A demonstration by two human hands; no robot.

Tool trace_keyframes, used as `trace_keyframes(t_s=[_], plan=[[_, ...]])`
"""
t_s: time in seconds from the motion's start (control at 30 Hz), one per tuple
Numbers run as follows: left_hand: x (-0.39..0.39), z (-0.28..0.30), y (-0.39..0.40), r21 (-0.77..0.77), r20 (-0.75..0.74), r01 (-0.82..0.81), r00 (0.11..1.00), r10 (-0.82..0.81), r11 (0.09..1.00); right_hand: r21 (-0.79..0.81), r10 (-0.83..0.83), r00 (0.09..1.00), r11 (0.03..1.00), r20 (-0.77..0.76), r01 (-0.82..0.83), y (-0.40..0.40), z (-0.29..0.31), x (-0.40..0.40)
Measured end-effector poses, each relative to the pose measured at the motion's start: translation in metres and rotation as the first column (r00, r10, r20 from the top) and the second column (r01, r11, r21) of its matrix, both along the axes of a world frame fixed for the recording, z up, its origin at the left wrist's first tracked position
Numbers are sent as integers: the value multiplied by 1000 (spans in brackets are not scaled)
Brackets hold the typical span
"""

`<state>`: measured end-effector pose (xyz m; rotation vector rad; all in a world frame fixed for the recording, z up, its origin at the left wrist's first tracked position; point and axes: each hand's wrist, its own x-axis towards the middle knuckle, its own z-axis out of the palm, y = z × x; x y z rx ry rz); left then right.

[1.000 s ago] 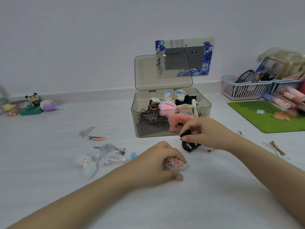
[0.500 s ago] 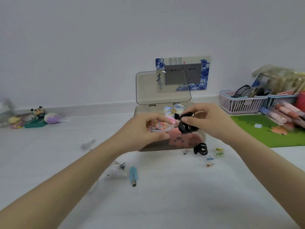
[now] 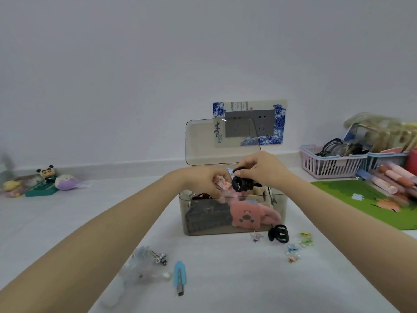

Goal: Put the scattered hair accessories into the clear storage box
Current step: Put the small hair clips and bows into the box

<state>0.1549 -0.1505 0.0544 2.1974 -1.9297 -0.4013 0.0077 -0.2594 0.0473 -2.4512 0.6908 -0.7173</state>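
Note:
The clear storage box (image 3: pixel 279 213) stands open with its lid (image 3: pixel 200 143) upright, holding a pink plush clip (image 3: pixel 248 216) and other accessories. Over the box mouth, my left hand (image 3: pixel 203 179) grips a colourful clear clip (image 3: pixel 222 182) and my right hand (image 3: pixel 264 169) grips a black claw clip (image 3: pixel 241 184). On the table in front lie a second black claw clip (image 3: pixel 278 233), several tiny coloured clips (image 3: pixel 297 247), a blue snap clip (image 3: pixel 179 275) and silver and clear clips (image 3: pixel 150 258).
A pink basket (image 3: pixel 327 166) with glasses, a blue basket (image 3: pixel 383 159), pens (image 3: pixel 388 179) and a green mat (image 3: pixel 372 202) sit at the right. Small plush toys (image 3: pixel 45 180) lie at the far left by the wall.
Both hands have lifted their clips off the table and carried them forward to over the open box. The view has tilted upward.

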Motion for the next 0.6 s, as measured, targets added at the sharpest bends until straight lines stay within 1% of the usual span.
trace_keyframes(t_s=[0.1,0.17,0.27,0.37,0.43,0.5,0.6], plan=[[3,4,2,54,-11,22,1000,-22,998,1,32,999,999,-21,-32,0,-2,2],[4,8,5,67,-61,49,997,-45,997,-4,39,999,999,-22,-39,-1,-3,3],[7,10,8,53,-90,63,994,-58,997,4,32,999,999,-24,-31,-4,-5,4],[12,4,6,14,-109,24,994,-22,1000,0,20,999,1000,-31,-21,-5,-7,5],[15,0,4,-20,-176,-37,984,32,999,3,-3,1000,1000,-21,3,-6,-7,4],[15,0,3,-51,-230,-62,972,48,997,1,-40,999,999,-7,40,-8,-5,4],[14,0,2,-18,-197,-26,980,22,999,-14,-50,998,999,-26,49,-7,-4,7]])
